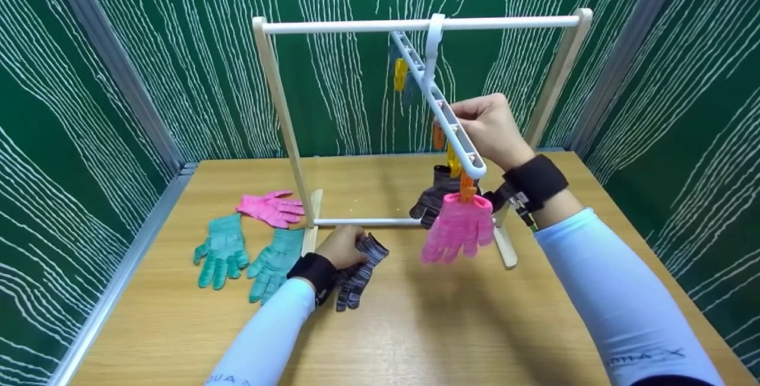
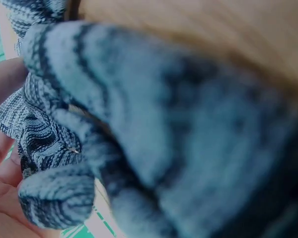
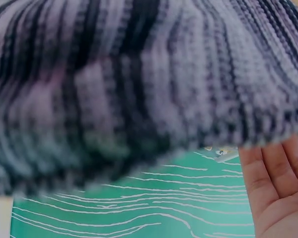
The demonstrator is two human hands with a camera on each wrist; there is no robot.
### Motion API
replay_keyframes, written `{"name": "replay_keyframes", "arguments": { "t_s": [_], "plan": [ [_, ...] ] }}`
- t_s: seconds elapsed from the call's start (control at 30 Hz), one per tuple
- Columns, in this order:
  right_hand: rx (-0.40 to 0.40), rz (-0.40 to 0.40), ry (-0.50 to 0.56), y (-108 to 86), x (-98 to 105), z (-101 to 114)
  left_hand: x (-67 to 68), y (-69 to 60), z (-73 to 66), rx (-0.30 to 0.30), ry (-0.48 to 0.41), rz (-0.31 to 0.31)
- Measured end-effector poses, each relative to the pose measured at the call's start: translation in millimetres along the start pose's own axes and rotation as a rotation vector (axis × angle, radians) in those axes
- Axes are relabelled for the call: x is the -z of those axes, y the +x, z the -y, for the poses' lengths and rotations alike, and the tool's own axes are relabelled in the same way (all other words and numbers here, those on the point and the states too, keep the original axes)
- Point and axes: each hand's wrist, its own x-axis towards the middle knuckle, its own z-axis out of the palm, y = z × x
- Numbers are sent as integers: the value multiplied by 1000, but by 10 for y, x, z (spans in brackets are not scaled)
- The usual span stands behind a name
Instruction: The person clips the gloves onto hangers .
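Note:
My left hand (image 1: 339, 247) grips a dark grey striped knit glove (image 1: 358, 279) just above the table, its fingers dangling downward. In the left wrist view the glove's fabric (image 2: 139, 114) fills most of the frame, against the fingers. Up at the pale blue clip hanger (image 1: 449, 123), my right hand (image 1: 491, 127) pinches an orange clip (image 1: 438, 136), partly hidden by the rail. A pink glove (image 1: 460, 228) hangs from the orange front clip (image 1: 467, 186). Behind it, a dark striped glove (image 1: 428, 203) hangs near a yellow clip (image 1: 453, 160); striped fabric (image 3: 139, 84) covers much of the right wrist view.
The hanger hooks over the white bar of a wooden stand (image 1: 356, 27). Left on the table (image 1: 380, 338) lie a pink glove (image 1: 274, 209) and two green gloves, one (image 1: 222, 249) farther left and another (image 1: 274, 264) beside my left wrist. Another yellow clip (image 1: 401, 74) hangs toward the rail's far end.

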Motion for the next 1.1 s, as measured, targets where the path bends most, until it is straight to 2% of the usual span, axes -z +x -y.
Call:
{"name": "replay_keyframes", "arguments": {
  "t_s": [0.3, 0.5, 0.77, 1.1],
  "plan": [
    [2, 4, -7, 12, 12, 1, 59, -32, -55, -10, 12, -33],
    [5, -17, -16, 22, 24, -28, 152, 11, -114, 2, -23, -40],
    [13, 9, 41, 9, 15, -34, 256, 68, -188, 48, -75, -26],
    [4, -12, 9, 9, 25, -27, 456, 114, -361, 74, -62, -62]
  ]
}}
